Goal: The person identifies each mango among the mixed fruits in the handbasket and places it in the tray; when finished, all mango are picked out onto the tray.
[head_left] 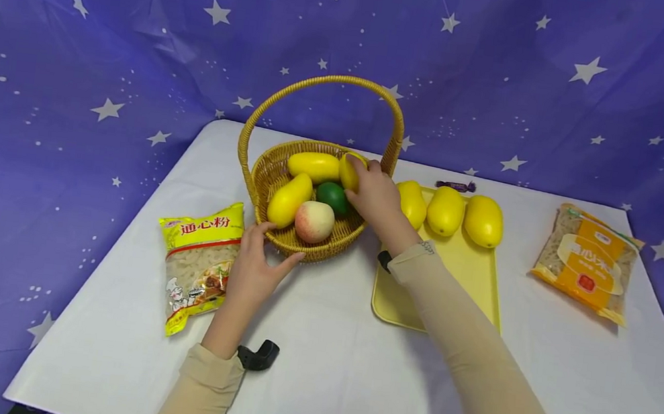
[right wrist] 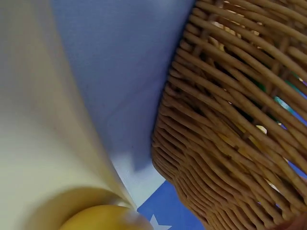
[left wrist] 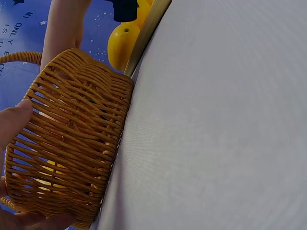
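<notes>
A yellow wicker basket (head_left: pixel 327 255) with a tall arched handle stands at the middle back of the table. My left hand (head_left: pixel 253 266) holds its front left rim, thumb and fingers spread along the wicker. Inside lie two yellow mangoes (head_left: pixel 289 200), a peach (head_left: pixel 315 222) and a dark green fruit (head_left: pixel 333 198). Over the basket's right side, my right hand (head_left: pixel 377 195) grips another mango (head_left: pixel 350 171), partly covered by the fingers. In the right wrist view only the basket wall (right wrist: pixel 230 110) shows clearly; the held mango is hidden there.
Right of the basket, a yellow tray (head_left: pixel 403 309) carries three mangoes (head_left: pixel 445 211) along its far end. A purple-wrapped candy (head_left: pixel 455 186) lies behind it. Pasta bags lie on both sides, a yellow one (head_left: pixel 201 267) left and an orange one (head_left: pixel 588 264) right.
</notes>
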The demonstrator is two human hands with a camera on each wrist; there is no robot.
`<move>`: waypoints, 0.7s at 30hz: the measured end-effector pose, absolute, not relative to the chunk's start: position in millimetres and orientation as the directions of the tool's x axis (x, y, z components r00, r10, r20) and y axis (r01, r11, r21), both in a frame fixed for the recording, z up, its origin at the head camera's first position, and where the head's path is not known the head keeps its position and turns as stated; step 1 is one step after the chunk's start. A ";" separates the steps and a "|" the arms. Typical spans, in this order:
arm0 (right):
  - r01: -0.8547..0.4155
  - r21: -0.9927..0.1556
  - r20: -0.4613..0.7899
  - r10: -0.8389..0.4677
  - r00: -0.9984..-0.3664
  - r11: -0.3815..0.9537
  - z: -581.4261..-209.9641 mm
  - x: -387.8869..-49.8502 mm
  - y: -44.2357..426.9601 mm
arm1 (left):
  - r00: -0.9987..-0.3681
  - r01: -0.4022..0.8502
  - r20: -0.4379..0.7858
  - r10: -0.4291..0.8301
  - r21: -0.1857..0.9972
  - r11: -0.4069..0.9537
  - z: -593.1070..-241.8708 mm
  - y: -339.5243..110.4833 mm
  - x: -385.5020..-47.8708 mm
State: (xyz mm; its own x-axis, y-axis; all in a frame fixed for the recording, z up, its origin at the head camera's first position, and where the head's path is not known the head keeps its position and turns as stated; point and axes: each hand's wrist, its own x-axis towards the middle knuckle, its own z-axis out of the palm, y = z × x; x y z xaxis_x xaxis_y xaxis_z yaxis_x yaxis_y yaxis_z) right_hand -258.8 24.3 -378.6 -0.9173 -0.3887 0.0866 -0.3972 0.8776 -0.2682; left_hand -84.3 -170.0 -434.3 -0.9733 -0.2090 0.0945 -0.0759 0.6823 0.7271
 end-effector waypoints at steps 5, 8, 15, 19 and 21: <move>-0.402 -0.264 0.108 -0.387 -0.916 0.877 -380.3 -259.2 24.9 | -0.972 -0.080 0.096 -0.216 0.726 0.683 -434.1 -167.8 -83.9; -0.401 -0.266 0.110 -0.385 -0.916 0.877 -381.0 -260.0 25.6 | -0.971 -0.078 0.101 -0.217 0.723 0.686 -434.1 -167.4 -83.9; -0.405 -0.287 0.119 -0.387 -0.914 0.868 -383.1 -260.7 27.2 | -0.972 -0.083 0.096 -0.216 0.717 0.692 -434.0 -167.4 -83.9; -0.424 -0.298 0.152 -0.396 -0.906 0.855 -382.1 -258.6 28.9 | -0.971 -0.091 0.090 -0.220 0.713 0.695 -433.3 -167.6 -83.7; -0.433 -0.305 0.174 -0.398 -0.901 0.848 -380.3 -256.6 30.1 | -0.971 -0.093 0.089 -0.223 0.715 0.693 -433.1 -168.0 -83.7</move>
State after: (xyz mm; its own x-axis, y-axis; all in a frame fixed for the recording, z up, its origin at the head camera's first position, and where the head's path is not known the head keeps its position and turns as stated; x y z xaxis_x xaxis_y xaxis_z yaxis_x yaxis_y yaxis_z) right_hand -256.6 30.1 -380.3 -0.9009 -0.3977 0.1739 -0.4333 0.8480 -0.3051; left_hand -83.7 -168.0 -433.1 -0.9708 -0.2228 0.0893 -0.0934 0.6933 0.7146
